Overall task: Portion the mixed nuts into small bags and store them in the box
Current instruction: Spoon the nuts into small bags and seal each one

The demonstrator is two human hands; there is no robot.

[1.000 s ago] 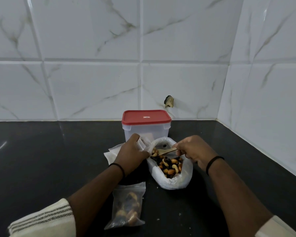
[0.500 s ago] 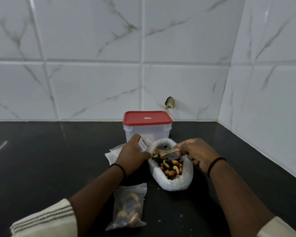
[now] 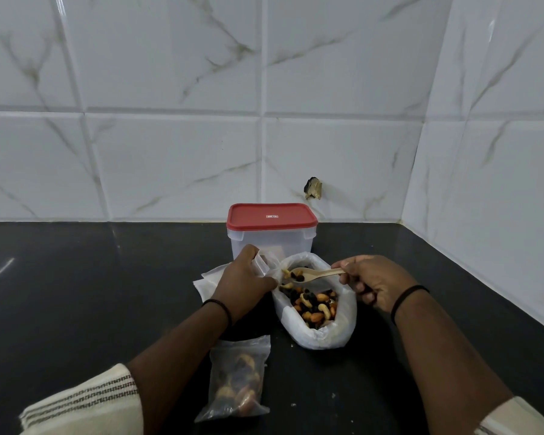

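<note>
Filling step, I'd say; my right hand point(image 3: 379, 284) pinches the spoon point(image 3: 311, 274), loaded, above the nut sack point(image 3: 319, 335); left hand point(image 3: 244, 277) grips a small bag point(image 3: 262, 263) just left of the sack; next: tip spoon into bag; filled bag point(image 3: 236, 384) near-left of the sack; box point(image 3: 272, 237) behind it, lidded.

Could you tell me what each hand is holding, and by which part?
The right hand pinches the spoon at its handle end. The left hand grips a small bag near its open top, beside the nut bag.
</note>
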